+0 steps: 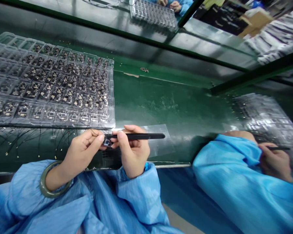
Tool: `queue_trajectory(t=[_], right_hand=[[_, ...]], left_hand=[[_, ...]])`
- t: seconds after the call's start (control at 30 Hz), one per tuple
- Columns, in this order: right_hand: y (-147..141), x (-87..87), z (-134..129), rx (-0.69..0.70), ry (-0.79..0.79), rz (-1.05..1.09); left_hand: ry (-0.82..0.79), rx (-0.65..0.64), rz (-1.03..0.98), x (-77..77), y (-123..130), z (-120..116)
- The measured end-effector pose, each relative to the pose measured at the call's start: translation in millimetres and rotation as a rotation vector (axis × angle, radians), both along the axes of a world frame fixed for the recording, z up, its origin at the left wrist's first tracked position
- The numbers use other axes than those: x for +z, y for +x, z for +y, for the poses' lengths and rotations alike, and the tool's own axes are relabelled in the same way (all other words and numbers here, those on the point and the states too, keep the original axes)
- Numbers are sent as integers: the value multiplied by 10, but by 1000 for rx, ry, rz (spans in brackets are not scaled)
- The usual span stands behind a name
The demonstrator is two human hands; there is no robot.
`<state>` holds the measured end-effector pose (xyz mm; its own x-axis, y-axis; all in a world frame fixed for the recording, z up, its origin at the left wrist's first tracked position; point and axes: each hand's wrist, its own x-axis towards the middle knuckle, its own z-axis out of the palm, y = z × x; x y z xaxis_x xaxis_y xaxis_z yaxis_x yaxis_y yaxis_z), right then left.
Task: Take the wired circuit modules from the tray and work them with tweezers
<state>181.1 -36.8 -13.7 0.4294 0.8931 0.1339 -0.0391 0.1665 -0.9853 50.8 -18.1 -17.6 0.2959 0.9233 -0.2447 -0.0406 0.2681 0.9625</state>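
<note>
Between the fingertips of my left hand (84, 148) is a small circuit board (107, 141), held by its edge over the front of the bench. My right hand (134, 148) grips black tweezers (146, 136), their tips pointing left to the board; the exact tip contact is too small to make out. Just behind my hands stands a clear plastic tray (113, 97) with rows of pockets, many holding small circuit boards. Thin black wires (56, 136) with light-coloured ends spread along the bench edge left of my left hand.
A clear plastic bag (163, 139) lies on the green bench (146, 100) beside my right hand. On the right, a co-worker's blue sleeve (224, 169) and hand (275, 161) are near another tray (268, 113). A green frame bar (136, 39) crosses behind, with a further tray (153, 14) beyond.
</note>
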Motion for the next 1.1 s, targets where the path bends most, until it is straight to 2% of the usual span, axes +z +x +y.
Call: queue_trajectory(t=[0.27, 0.53, 0.8, 0.87, 1.0, 1.1], right_hand=[[6, -28, -25, 9, 14, -58], [24, -100, -90, 10, 41, -257], [36, -14, -58, -8, -71, -144], [65, -5, -62, -55, -40, -107], [161, -2, -87, -131, 127, -44], [196, -3, -119, -84, 72, -129]], left_hand=[[-4, -12, -17, 6, -3, 10], [-15, 12, -6, 31, 5, 15], [-3, -6, 16, 17, -16, -1], [8, 13, 24, 15, -16, -6], [-4, 30, 21, 12, -12, -5], [3, 49, 32, 23, -13, 0]])
